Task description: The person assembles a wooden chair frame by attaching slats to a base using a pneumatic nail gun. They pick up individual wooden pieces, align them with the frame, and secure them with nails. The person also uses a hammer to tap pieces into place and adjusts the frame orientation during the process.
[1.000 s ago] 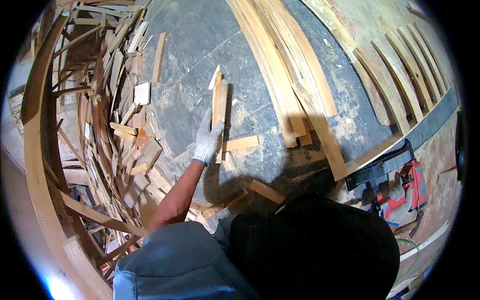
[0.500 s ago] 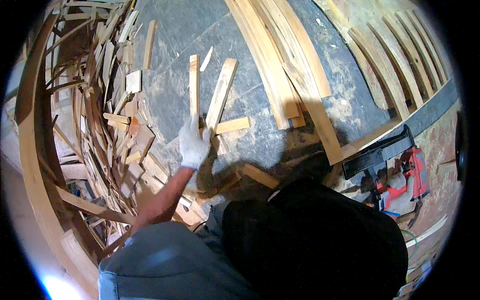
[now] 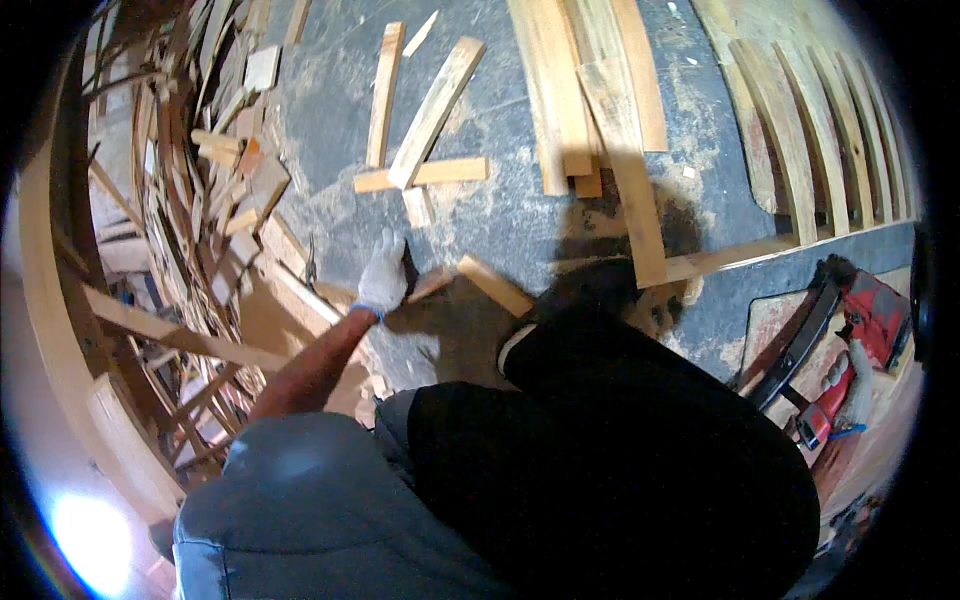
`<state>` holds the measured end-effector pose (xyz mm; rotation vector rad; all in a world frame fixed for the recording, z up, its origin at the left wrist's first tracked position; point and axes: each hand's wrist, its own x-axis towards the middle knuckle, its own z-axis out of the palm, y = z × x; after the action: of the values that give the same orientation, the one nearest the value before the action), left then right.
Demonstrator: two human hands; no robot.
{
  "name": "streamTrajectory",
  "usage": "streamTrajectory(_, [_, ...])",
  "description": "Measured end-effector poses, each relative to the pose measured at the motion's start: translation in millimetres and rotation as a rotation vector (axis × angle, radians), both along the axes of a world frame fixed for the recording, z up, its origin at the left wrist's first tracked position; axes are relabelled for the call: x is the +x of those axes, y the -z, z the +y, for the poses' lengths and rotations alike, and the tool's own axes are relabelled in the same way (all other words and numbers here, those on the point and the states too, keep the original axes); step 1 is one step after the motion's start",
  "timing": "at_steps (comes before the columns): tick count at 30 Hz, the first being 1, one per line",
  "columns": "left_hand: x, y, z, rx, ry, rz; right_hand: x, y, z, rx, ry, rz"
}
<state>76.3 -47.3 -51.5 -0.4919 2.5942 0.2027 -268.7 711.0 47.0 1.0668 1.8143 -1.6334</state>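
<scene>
My left hand (image 3: 383,277), in a white work glove, is low over the dark floor with its fingers stretched forward and nothing visible in them. Just to its right lies a short wood offcut (image 3: 433,284), and a longer wood block (image 3: 497,287) sits beyond that near my foot. Ahead of the hand, a slanted wood slat (image 3: 437,112) rests across a short crosswise slat (image 3: 455,171), with a straight slat (image 3: 385,95) beside them. At far right, my gloved right hand (image 3: 857,385) grips a red and black nail gun (image 3: 876,315).
A heap of scrap wood (image 3: 180,220) fills the left side, beside a wooden beam frame (image 3: 42,250). Long boards (image 3: 550,90) lie ahead to the right. A slatted wooden frame (image 3: 790,150) with a long edge rail stands at right. Sawdust is scattered on the floor.
My left hand has drawn back from the slats toward my body. The crosswise slat now shows more fully. The view has shifted, and the nail gun in my right hand has turned steeper.
</scene>
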Motion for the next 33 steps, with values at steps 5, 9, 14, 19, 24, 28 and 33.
streamTrajectory(5, [-11.4,-21.2,-3.4,0.066,-0.046,-0.064,-38.6,-14.9,17.7,0.179,-0.462,0.026])
streamTrajectory(9, [8.2,-17.1,-10.0,0.041,-0.035,-0.027,-57.4,0.9,30.8,0.198,-0.580,0.062])
streamTrajectory(14, [2.0,-13.7,-21.0,0.192,-0.153,0.094,-61.8,10.3,64.4,0.185,-0.584,0.094])
streamTrajectory(19, [53.4,-59.2,77.7,-0.027,-0.730,0.384,-70.9,35.9,104.8,0.456,-0.938,0.108])
streamTrajectory(24, [165.1,-36.0,201.9,0.113,-0.639,0.186,-49.5,48.2,103.1,0.361,-0.685,-0.086])
streamTrajectory(28, [189.1,-16.3,207.1,0.176,-0.937,0.118,-46.2,48.3,101.2,0.352,-0.633,-0.076])
streamTrajectory(33, [159.1,-3.3,114.2,0.011,-1.038,0.209,-41.7,52.2,99.1,0.333,-0.598,-0.073])
